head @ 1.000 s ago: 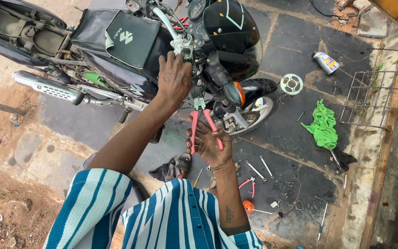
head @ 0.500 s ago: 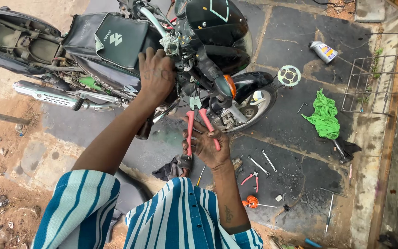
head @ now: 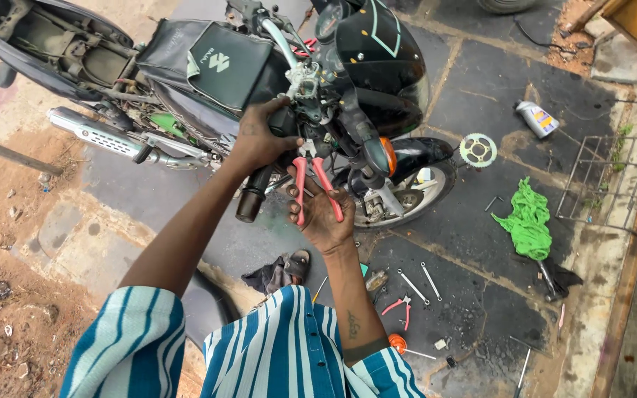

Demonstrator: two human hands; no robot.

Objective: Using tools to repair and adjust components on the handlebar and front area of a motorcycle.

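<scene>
Outdoors on dark paving, the left hand (head: 259,140) clasps the motorcycle handlebar (head: 274,158) while the right hand (head: 322,214) squeezes red-handled pliers (head: 315,180) at its clamp, seemingly mid-loosening; steady bracing matters next.

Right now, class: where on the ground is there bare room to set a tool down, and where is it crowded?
Free: the dark slab between the front wheel, sprocket and bottle; also the pavement under the exhaust pipe. Crowded: near the spanners and small pliers, by the green cloth.
</scene>
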